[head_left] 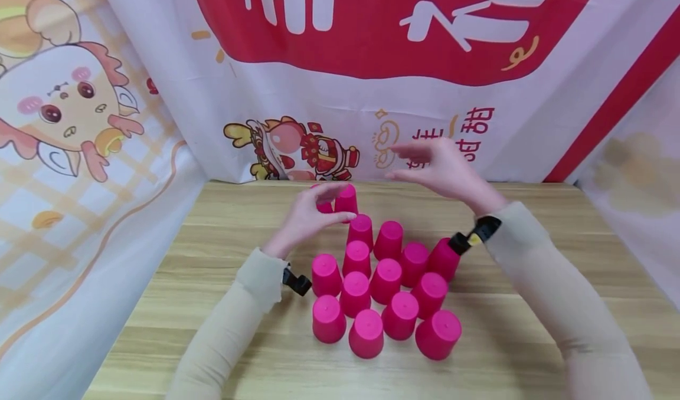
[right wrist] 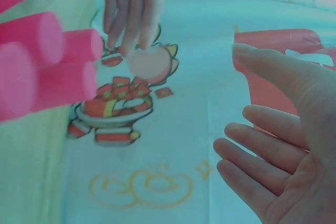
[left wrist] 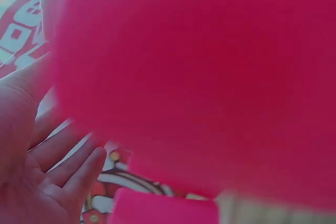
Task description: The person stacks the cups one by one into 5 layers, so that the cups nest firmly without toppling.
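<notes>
Several bright pink cups [head_left: 386, 281] stand upside down on the wooden table in a close cluster. My left hand [head_left: 316, 214] is above the back left of the group, thumb and fingers apart, partly hiding two rear cups [head_left: 346, 202]. In the left wrist view its fingers [left wrist: 79, 174] extend with nothing in them, while a blurred pink cup [left wrist: 199, 77] fills most of the picture. My right hand [head_left: 443, 167] hovers higher, behind and right of the cups. Its fingers [right wrist: 257, 153] are spread and hold nothing in the right wrist view.
Bare wood of the table [head_left: 212, 305] shows left of the cups. A white printed cloth [head_left: 329, 87] with a red banner hangs along the back, and patterned cloth [head_left: 90, 152] covers the left side. A black wrist camera [head_left: 459, 242] sits close to the rightmost back cup.
</notes>
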Available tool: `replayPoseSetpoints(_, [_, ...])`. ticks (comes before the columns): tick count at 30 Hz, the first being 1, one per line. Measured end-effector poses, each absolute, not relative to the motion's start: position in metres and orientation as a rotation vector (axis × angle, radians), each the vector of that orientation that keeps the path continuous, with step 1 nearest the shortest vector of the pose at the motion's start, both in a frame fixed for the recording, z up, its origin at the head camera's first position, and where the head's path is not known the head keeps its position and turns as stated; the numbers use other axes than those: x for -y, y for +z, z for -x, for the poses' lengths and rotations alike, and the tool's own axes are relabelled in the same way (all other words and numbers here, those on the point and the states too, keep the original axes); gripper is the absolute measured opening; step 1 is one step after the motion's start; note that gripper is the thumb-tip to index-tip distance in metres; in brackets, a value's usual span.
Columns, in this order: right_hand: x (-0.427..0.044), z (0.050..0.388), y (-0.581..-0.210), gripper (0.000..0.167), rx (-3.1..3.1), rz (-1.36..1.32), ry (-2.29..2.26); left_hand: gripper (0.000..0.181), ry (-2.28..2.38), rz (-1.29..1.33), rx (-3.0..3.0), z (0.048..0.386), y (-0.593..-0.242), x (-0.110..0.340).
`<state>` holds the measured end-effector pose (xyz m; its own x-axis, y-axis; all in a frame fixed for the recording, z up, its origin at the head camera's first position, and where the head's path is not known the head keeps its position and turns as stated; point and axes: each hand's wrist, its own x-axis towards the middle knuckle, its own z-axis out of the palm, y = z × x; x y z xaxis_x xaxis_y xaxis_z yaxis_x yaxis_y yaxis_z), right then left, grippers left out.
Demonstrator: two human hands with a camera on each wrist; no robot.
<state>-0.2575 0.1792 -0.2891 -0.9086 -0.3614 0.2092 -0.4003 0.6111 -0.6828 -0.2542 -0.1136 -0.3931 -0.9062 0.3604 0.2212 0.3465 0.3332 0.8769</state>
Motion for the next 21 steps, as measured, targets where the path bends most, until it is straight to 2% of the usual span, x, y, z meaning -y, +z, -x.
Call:
replayPoseSetpoints(6, [-0.203,0.236,-0.334,0.064,2.802,-0.665,1.222,0.063,1.61,-0.635,-2.452,0.248,-0.412,0.105])
replayPoseSetpoints(12, [-0.199,0.215,-0.38,0.066,2.9,-0.642,1.244,0.06,1.528,-0.621,-2.462,0.247,-0.422,0.101])
replayPoseSetpoints(16, [-0.19,0.209,-0.392,0.066,2.906,-0.625,1.282,0.054,1.512,-0.647,-2.471,0.249,-0.426,0.097])
replayPoseSetpoints(21, [-0.186,0.209,-0.398,0.057,2.896,-0.623,1.248,0.051,1.477,-0.705,-2.491,0.25,-0.427,0.094])
